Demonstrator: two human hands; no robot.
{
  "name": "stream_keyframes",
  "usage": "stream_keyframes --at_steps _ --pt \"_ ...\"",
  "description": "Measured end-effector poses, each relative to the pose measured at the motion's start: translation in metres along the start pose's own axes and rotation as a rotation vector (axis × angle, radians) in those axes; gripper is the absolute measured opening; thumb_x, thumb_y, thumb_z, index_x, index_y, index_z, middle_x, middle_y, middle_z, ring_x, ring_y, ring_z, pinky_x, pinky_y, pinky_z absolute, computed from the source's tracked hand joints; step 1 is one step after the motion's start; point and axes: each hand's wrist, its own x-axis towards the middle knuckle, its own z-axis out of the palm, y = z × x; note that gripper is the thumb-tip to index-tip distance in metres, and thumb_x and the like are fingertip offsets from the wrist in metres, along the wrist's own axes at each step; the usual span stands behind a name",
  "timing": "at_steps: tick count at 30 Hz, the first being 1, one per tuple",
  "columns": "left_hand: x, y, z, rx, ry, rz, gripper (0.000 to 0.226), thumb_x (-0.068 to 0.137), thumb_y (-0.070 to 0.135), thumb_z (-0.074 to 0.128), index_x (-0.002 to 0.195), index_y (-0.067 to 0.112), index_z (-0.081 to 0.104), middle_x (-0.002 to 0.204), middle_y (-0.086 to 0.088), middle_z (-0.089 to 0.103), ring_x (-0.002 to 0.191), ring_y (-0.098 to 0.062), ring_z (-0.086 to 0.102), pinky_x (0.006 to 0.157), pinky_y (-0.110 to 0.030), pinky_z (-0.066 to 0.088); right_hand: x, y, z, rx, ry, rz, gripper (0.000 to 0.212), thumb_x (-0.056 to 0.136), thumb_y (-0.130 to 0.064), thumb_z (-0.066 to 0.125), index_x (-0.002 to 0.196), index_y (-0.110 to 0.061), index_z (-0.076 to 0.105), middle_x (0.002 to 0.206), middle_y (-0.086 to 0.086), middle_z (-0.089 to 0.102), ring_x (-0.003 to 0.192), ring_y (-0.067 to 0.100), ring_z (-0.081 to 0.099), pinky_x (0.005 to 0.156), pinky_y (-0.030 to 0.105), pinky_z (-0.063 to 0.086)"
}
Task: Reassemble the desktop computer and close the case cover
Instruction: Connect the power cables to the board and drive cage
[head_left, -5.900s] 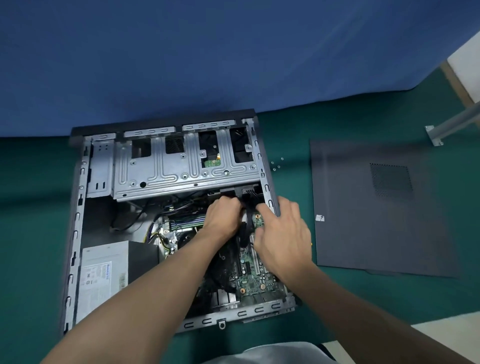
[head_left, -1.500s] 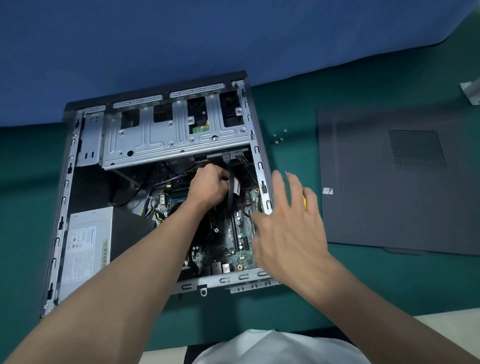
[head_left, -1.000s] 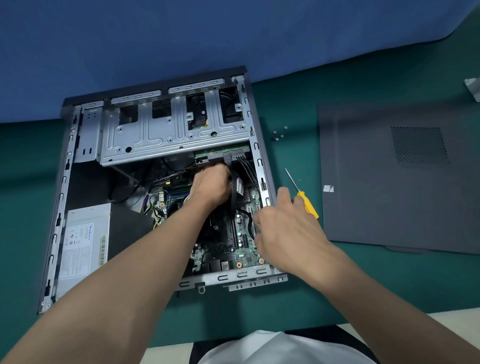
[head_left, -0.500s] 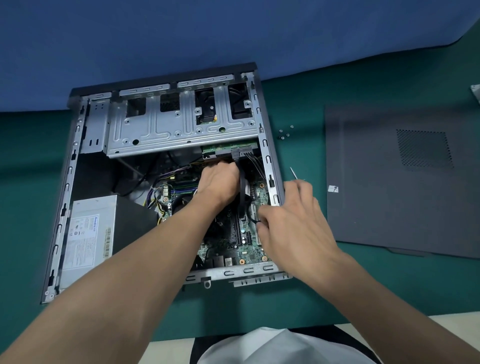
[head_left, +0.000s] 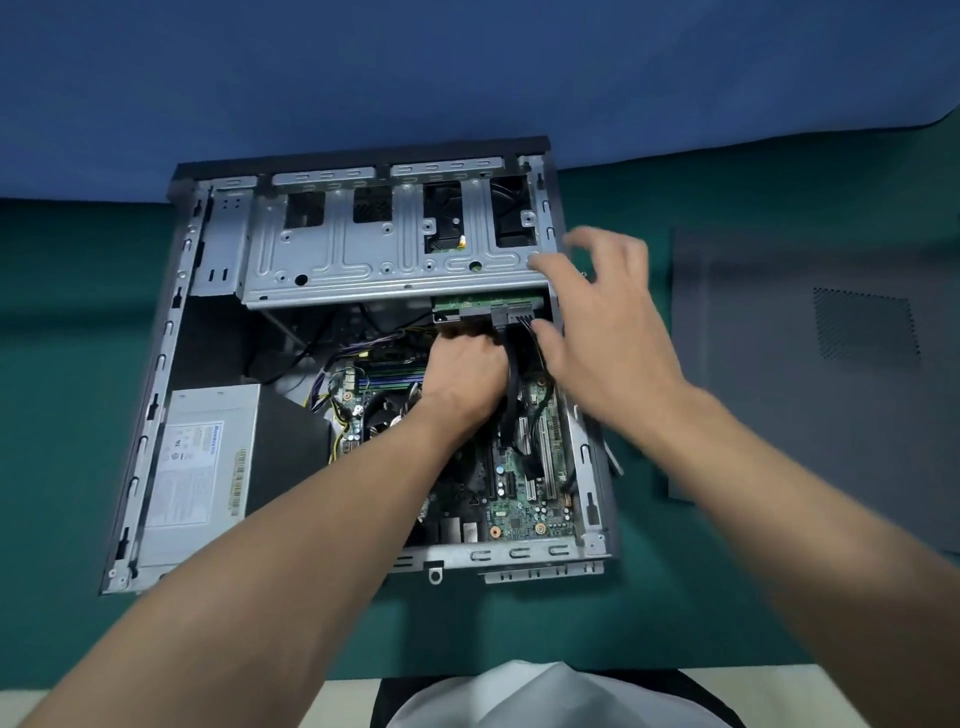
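Your right hand (head_left: 608, 332) spread empty, left hand (head_left: 462, 376) curled with grip unseen, take the likely stiff, thin case cover (head_left: 831, 415) right of them by its edges.

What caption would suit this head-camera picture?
Left hand curled among cables inside the open computer case; right hand spread above its edge; cover lies alongside.

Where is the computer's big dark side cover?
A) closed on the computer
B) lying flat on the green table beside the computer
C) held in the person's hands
B: the side cover lies flat on the green surface, right of the open case.
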Motion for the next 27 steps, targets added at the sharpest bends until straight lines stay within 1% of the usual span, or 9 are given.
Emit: stream_keyframes --at_steps 2,5,9,12,14,20,23,25,27 --pt "-0.001 -0.003 0.001 0.023 0.009 0.025 0.016 0.088 0.021 0.054 0.086 0.014 0.068 0.088 -0.007 0.072 0.086 -0.028 0.068 0.071 -0.030 0.033 0.025 0.004 0.001 -0.097 -0.128 -0.036 0.054 0.083 -0.012 0.068 0.133 -0.014 0.047 0.143 0.013 0.034 0.133 0.032 0.024 0.094 0.044 0.043" --pt "0.000 -0.007 0.006 0.016 -0.005 0.008 0.020 0.092 0.025 0.052 0.090 0.014 0.069 0.094 -0.006 0.071 0.092 -0.029 0.067 0.077 -0.033 0.039 0.049 0.009 0.003 -0.095 -0.250 -0.089 0.061 0.083 -0.023 0.070 0.137 -0.020 0.042 0.146 0.008 0.033 0.134 0.029 0.023 0.089 0.045 0.043" --pt "0.008 -0.009 0.006 -0.049 -0.071 -0.021 0.018 0.093 0.022 0.048 0.088 0.020 0.064 0.094 -0.005 0.070 0.093 -0.027 0.066 0.073 -0.033 0.030 0.061 0.011 0.003 -0.086 -0.411 -0.164 0.071 0.077 -0.043 0.074 0.138 -0.031 0.041 0.145 0.001 0.036 0.134 0.026 0.017 0.089 0.046 0.043" --pt "0.012 -0.012 0.006 -0.091 -0.136 -0.055 0.024 0.090 0.017 0.048 0.066 0.020 0.045 0.091 -0.005 0.071 0.089 -0.025 0.066 0.072 -0.031 0.029 0.064 0.009 0.003 -0.191 -0.361 -0.185 0.062 0.077 -0.038 0.073 0.133 -0.030 0.047 0.139 0.001 0.042 0.128 0.029 0.024 0.089 0.047 0.042" --pt "0.013 -0.012 0.006 -0.113 -0.164 -0.063 0.030 0.088 0.014 0.049 0.061 0.020 0.036 0.089 -0.004 0.070 0.089 -0.025 0.066 0.072 -0.031 0.028 0.066 0.003 0.002 -0.283 -0.342 -0.232 0.057 0.077 -0.035 0.071 0.129 -0.030 0.050 0.133 0.002 0.046 0.123 0.031 0.030 0.090 0.049 0.040" --pt "0.012 -0.014 0.004 -0.125 -0.182 -0.059 0.021 0.087 0.016 0.051 0.068 0.022 0.044 0.088 -0.005 0.071 0.086 -0.026 0.066 0.067 -0.029 0.028 0.066 -0.012 0.003 -0.471 -0.372 -0.376 0.049 0.080 -0.022 0.063 0.127 -0.023 0.048 0.125 0.011 0.050 0.113 0.035 0.049 0.098 0.054 0.036" --pt "0.009 -0.011 -0.001 -0.099 -0.177 -0.025 0.011 0.087 0.014 0.053 0.080 0.020 0.060 0.092 -0.005 0.071 0.090 -0.027 0.066 0.068 -0.031 0.028 0.067 -0.016 0.002 -0.459 -0.395 -0.363 0.045 0.081 -0.016 0.062 0.124 -0.021 0.050 0.121 0.011 0.051 0.109 0.035 0.052 0.099 0.054 0.035" --pt "0.004 -0.008 -0.006 -0.083 -0.168 0.000 0.012 0.087 0.018 0.056 0.091 0.017 0.067 0.097 -0.004 0.069 0.097 -0.027 0.063 0.074 -0.034 0.030 0.069 -0.018 0.001 -0.427 -0.379 -0.346 0.040 0.080 -0.014 0.060 0.119 -0.021 0.053 0.120 0.007 0.053 0.108 0.033 0.054 0.098 0.050 0.035" --pt "-0.006 -0.006 -0.009 -0.073 -0.149 0.042 0.018 0.084 0.018 0.058 0.100 0.018 0.066 0.103 -0.003 0.064 0.102 -0.027 0.057 0.084 -0.036 0.033 0.069 -0.018 0.001 -0.397 -0.362 -0.337 0.037 0.079 -0.013 0.057 0.115 -0.020 0.055 0.121 0.005 0.054 0.106 0.032 0.054 0.097 0.047 0.036"
